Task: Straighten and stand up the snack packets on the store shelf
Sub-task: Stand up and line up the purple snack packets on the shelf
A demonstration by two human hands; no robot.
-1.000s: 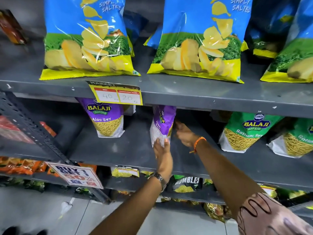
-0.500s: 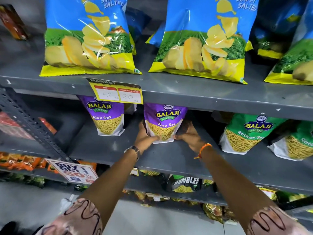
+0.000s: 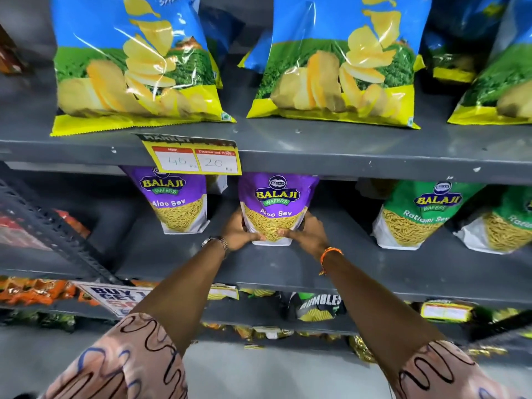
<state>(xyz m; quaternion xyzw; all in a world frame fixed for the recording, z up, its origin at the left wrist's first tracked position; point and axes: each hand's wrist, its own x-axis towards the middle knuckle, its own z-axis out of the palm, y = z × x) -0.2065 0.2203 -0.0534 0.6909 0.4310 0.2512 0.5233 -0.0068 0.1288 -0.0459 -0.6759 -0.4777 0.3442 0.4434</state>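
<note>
A purple Aloo Sev packet point(image 3: 275, 201) stands upright on the grey middle shelf point(image 3: 288, 269), its label facing me. My left hand point(image 3: 237, 233) grips its lower left side and my right hand point(image 3: 305, 233) grips its lower right side, thumbs on the front. A second purple Aloo Sev packet point(image 3: 175, 201) stands upright to the left. Two green Ratlami Sev packets point(image 3: 417, 217) point(image 3: 506, 226) stand to the right, leaning slightly.
Large blue chip bags point(image 3: 138, 67) point(image 3: 339, 61) fill the upper shelf. A yellow price tag point(image 3: 195, 156) hangs from that shelf's edge. Lower shelves hold small packets point(image 3: 319, 308) and a promo sign point(image 3: 115, 296). A black rack point(image 3: 43, 226) stands at left.
The purple packet was turned from edge-on to face the front and now stands upright. Both hands moved onto its lower sides. The camera came closer.
</note>
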